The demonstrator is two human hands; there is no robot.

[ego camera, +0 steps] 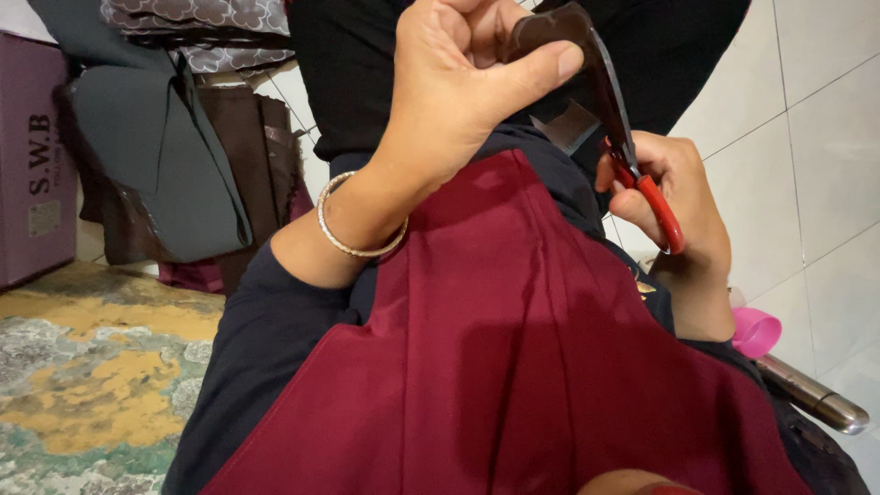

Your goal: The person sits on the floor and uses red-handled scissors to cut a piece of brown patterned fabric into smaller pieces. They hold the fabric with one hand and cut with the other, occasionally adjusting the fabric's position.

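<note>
My left hand (458, 82), with a silver bangle on the wrist, pinches a small dark brown piece of material (550, 32) between thumb and fingers at the top of the view. My right hand (674, 197) grips red-handled scissors (632, 156), whose dark blades run up along the brown piece's right edge. Whether the blades are cutting into it I cannot tell. Both hands are raised over a dark red cloth (513, 367) that lies spread across my lap.
Folded dark grey and brown fabrics (174, 156) are stacked at the left beside a purple box (32, 156). A patterned mat (92, 376) covers the floor at left. A pink cap (756, 332) and metal flask (816, 399) lie on white tiles at right.
</note>
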